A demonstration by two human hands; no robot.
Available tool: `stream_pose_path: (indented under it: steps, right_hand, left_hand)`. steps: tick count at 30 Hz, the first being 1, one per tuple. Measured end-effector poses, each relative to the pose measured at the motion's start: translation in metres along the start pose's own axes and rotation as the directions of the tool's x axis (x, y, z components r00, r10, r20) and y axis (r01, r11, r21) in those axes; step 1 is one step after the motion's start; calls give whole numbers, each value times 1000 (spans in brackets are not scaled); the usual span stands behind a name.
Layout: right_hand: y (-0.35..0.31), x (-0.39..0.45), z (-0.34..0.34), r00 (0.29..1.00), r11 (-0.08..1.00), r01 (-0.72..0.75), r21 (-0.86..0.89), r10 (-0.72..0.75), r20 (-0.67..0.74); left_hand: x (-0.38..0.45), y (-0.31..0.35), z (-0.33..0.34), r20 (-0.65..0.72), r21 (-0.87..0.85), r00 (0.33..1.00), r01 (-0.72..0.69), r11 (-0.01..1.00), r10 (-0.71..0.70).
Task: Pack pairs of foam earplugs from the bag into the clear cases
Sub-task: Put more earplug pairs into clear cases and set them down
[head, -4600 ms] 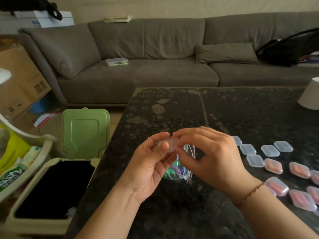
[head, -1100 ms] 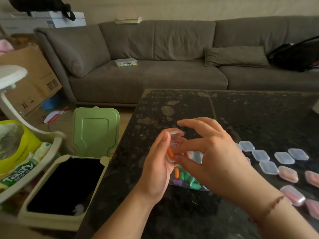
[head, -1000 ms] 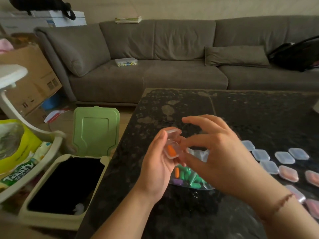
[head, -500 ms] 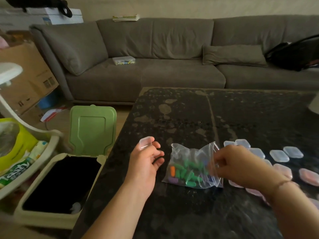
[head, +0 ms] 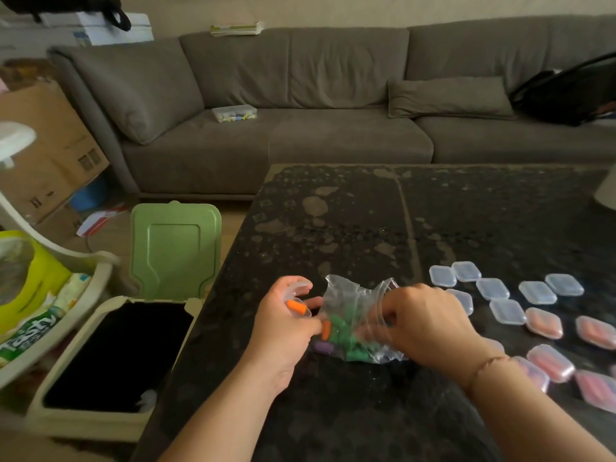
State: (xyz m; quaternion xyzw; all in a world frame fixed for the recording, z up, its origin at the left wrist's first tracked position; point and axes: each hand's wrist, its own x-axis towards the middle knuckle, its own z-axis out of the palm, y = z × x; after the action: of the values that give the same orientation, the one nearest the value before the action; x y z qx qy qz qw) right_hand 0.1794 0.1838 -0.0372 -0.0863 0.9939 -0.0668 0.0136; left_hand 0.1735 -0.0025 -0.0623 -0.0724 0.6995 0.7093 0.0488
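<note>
My left hand (head: 281, 331) holds an open clear case (head: 297, 300) with one orange earplug (head: 296, 307) lying in it, lid raised. A clear plastic bag (head: 353, 323) of green, purple and orange earplugs lies on the black stone table (head: 350, 228) between my hands. My right hand (head: 425, 323) has its fingers pushed into the bag's mouth, curled among the earplugs; what they pinch is hidden by the plastic. An orange earplug (head: 326, 330) shows through the bag beside my left fingers.
Several empty clear cases (head: 493, 290) and filled cases with pink earplugs (head: 550, 360) lie in rows at the right. A bin with a raised green lid (head: 175, 250) stands left of the table. A grey sofa (head: 333, 105) runs behind.
My left hand had put one orange earplug into the open case, then dropped toward the table. My right hand left the case, took the bag's mouth and now reaches inside it.
</note>
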Motion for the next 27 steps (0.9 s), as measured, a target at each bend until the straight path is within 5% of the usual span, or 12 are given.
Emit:
stream_pose_path:
  steps: [27]
  right_hand:
    - [-16,9,20,999,931,6,366,11,-46]
  left_hand:
    - [0,1,7,-100,-272,989,81,959,-112]
